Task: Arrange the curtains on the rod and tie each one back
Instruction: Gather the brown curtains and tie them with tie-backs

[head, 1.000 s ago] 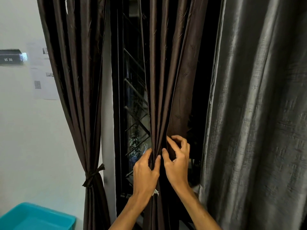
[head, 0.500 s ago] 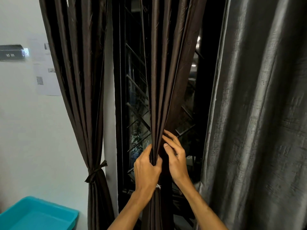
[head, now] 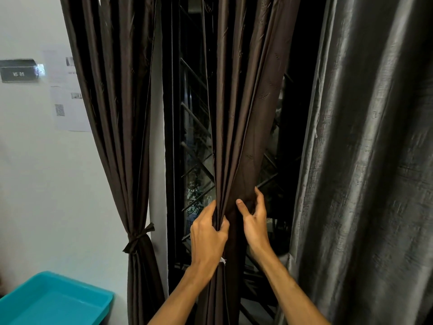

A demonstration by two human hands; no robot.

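A dark brown middle curtain [head: 236, 109] hangs in front of the window, bunched at waist height. My left hand [head: 207, 233] grips its gathered folds from the left. My right hand [head: 254, 215] curls round the right side of the same bunch, thumb in front and fingers behind. A second brown curtain [head: 117, 113] hangs at the left, cinched by a knotted brown tie-back [head: 138, 239]. A grey shiny curtain [head: 370, 160] hangs loose on the right. The rod is out of view.
A dark window with a metal grille [head: 194, 127] shows between the curtains. A teal plastic tub [head: 54, 301] stands at the lower left by the white wall. Papers [head: 68, 106] and a small sign [head: 18, 71] hang on that wall.
My right hand has wrapped further round the right side of the middle curtain, drawing the folds tighter. More window grille now shows to the right of it. My left hand keeps its grip.
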